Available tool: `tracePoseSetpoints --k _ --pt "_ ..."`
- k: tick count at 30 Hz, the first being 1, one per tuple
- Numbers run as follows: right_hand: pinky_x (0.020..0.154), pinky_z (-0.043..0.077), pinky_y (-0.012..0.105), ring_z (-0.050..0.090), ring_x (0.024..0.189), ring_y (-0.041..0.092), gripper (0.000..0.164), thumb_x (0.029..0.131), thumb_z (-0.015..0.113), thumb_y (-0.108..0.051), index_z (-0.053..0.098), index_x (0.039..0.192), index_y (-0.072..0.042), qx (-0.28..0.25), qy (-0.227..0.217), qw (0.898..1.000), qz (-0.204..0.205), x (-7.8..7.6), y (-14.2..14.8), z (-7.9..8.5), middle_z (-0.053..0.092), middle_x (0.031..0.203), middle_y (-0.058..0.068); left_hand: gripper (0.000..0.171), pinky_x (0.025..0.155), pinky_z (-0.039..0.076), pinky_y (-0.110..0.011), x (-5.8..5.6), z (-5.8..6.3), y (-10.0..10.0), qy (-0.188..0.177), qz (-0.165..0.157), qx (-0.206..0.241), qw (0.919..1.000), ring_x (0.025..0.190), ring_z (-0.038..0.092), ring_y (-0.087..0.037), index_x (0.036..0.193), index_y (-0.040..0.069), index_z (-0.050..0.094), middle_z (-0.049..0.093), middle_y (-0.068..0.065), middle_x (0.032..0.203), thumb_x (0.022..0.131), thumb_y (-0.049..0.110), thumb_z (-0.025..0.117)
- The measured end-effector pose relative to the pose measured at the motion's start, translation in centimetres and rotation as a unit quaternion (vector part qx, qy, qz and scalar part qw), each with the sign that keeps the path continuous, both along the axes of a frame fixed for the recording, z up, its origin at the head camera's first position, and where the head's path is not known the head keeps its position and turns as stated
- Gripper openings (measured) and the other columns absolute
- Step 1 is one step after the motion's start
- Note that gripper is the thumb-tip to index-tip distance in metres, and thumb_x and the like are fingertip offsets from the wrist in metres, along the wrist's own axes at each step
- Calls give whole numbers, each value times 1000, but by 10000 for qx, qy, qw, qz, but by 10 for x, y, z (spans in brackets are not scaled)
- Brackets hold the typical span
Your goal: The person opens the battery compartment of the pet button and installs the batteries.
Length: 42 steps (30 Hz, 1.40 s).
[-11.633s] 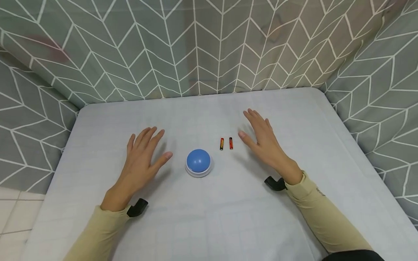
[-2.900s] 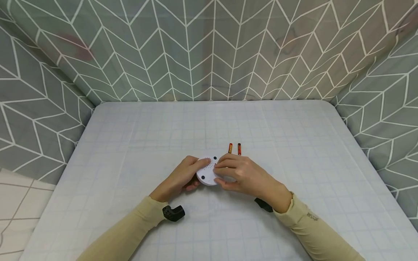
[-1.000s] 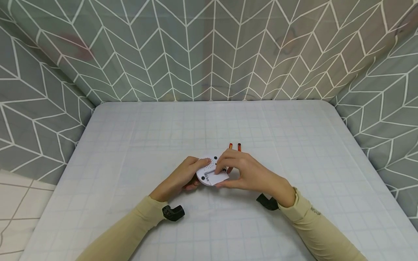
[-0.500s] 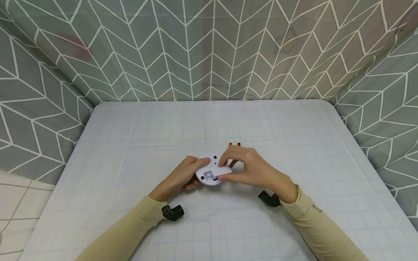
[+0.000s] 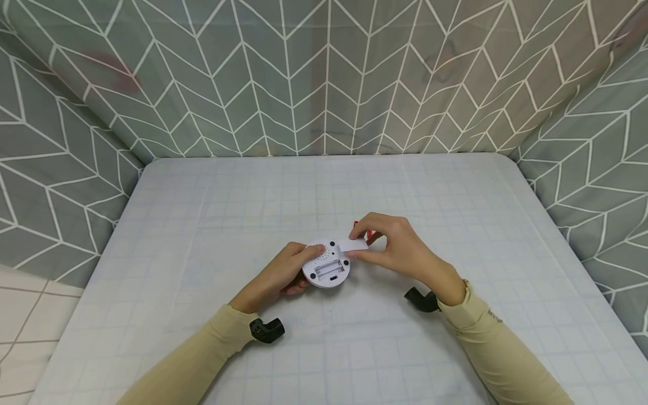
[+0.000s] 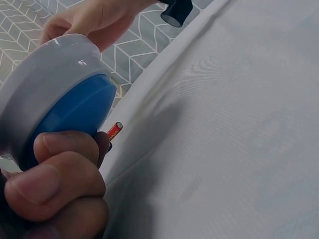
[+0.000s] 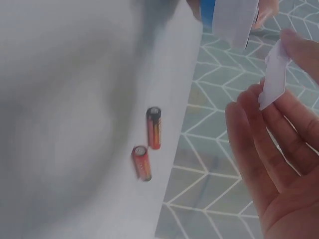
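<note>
My left hand (image 5: 288, 270) grips a round white push-button device (image 5: 329, 279), its underside facing up. An uncovered battery compartment (image 5: 330, 269) with bare slots shows there, beside speaker holes and dark round feet. In the left wrist view the blue dome (image 6: 75, 107) points down, and curled fingers (image 6: 65, 154) press against it. My right hand (image 5: 400, 244) pinches a thin white battery cover (image 5: 352, 245) between thumb and fingers, just off the device's far right side; the right wrist view shows the cover (image 7: 275, 74) edge-on, apart from the device.
Two red-and-black batteries (image 7: 154, 128) lie on the white-covered table (image 5: 243, 208), mostly hidden behind the right hand in the head view. Grey curtains (image 5: 314, 79) with white zigzag lines hang along the table's back and sides.
The right hand has lifted the battery cover off the device's underside and moved it away to the far right, baring the compartment. The left hand keeps its hold on the device.
</note>
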State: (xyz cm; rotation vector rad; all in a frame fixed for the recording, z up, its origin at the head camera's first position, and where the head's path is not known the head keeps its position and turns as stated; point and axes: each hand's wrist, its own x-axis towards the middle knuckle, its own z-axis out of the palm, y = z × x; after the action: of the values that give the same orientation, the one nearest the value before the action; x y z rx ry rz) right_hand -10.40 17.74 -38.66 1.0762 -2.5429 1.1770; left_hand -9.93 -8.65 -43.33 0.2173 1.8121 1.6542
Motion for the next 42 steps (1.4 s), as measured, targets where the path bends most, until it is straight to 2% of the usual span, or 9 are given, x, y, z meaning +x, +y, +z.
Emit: tracePoseSetpoints --k 6,13,27,32,36,42 --pt "73 58 29 61 88 5 27 79 84 -32 70 98 -19 -7 35 9992 -390 -6 8 0 69 101 -8 47 36 22 -24 0 1 0 -41 35 -4 10000 38 30 -14 88 2 66 48 -3 53 94 49 60" --pt "70 59 29 64 87 7 27 78 85 -28 71 98 -15 -4 191 9949 -994 -10 15 -1 69 94 -7 49 36 22 -23 1 1 0 -88 50 -39 9999 38 29 -14 89 2 66 48 -4 53 93 50 60" --pt "71 60 34 66 85 15 28 75 87 -18 73 96 -7 37 433 9760 -2135 -23 31 -12 72 94 2 50 36 22 -24 1 1 0 -13 4 -90 10000 38 30 -14 87 2 65 48 -3 53 93 51 59" --pt "73 59 38 68 85 20 28 76 87 -18 73 96 -4 302 350 9679 -2470 -27 36 -18 72 94 6 50 36 22 -24 1 1 0 20 -25 -56 10000 37 30 -13 86 1 65 48 -4 52 94 50 58" --pt "75 58 41 69 83 24 28 77 86 -19 73 97 -4 660 110 9603 -2709 -29 40 -22 72 96 8 50 36 22 -24 1 1 0 57 -38 -79 9999 37 30 -13 87 1 64 47 -3 52 95 50 57" --pt "76 56 41 69 82 27 26 79 85 -20 74 97 -5 967 -302 9567 -2729 -32 47 -29 73 99 10 50 35 23 -23 1 2 1 55 -48 -75 9999 37 31 -12 87 1 65 48 -3 52 96 50 57"
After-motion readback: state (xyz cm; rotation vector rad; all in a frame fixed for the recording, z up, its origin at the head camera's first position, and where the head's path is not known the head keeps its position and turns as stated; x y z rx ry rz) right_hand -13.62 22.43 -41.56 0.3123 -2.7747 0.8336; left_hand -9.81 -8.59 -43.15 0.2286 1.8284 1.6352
